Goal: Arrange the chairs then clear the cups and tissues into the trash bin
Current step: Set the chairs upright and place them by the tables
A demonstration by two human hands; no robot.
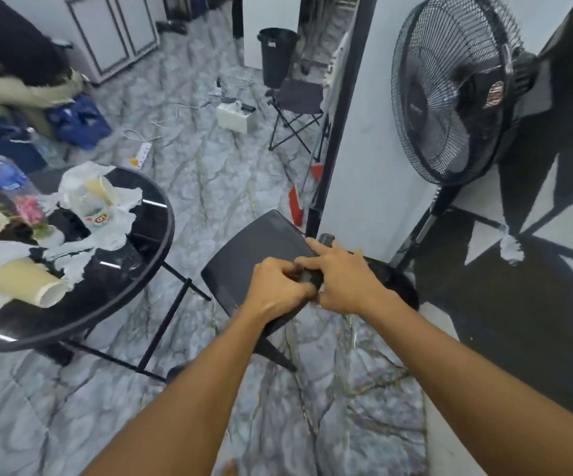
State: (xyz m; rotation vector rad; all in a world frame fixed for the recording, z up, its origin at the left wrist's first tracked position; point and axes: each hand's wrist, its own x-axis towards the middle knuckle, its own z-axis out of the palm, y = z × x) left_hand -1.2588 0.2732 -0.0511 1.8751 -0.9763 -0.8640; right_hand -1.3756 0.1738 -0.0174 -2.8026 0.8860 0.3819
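My left hand (pixel 278 286) and right hand (pixel 343 280) clamp the black chair (pixel 254 249) back between them, to steer it. The table (pixel 154 255) with cups (pixel 27 281) sits to their left.

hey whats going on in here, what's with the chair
A person has both hands on the top of a black chair beside the round black table: left hand and right hand close together on its backrest edge. The table is littered with paper cups and torn tissues. The black trash bin stands across the room by the wall.
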